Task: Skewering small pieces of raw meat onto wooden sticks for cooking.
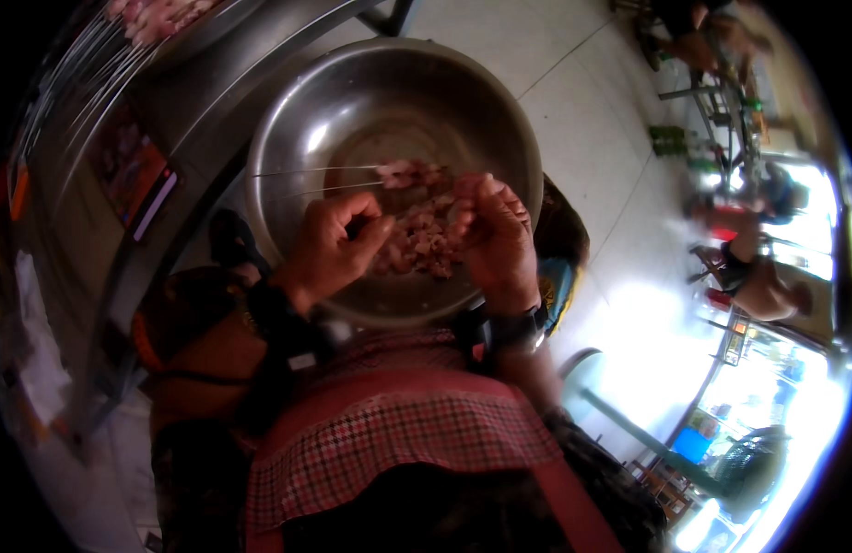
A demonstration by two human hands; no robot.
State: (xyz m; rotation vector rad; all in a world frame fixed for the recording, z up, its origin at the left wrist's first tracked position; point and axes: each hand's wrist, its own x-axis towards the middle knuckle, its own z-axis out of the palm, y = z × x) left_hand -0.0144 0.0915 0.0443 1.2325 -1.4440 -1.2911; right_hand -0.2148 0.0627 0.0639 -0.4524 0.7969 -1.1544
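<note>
A wide stainless steel bowl (pixel 294 104) stands before me with a heap of small raw meat pieces (pixel 426 238) inside. Beyond the heap, two thin metal skewers (pixel 322 169) lie with meat threaded on their right ends (pixel 405 173); their bare ends point left. My left hand (pixel 343 242) is over the bowl's near left part, thumb and forefinger curled close together; whether anything thin is between them cannot be made out. My right hand (pixel 498 235) is above the heap's right side, its fingers pinched on what looks like a pink piece of meat, blurred and partly hidden.
At the upper left, a metal table (pixel 211 124) bears more skewers (pixel 94 90) with raw meat (pixel 160 17) and a phone-like device (pixel 139 180). A green standing fan (pixel 750 470) is at the lower right. People sit near tables at the far right, beyond the tiled floor (pixel 571 104).
</note>
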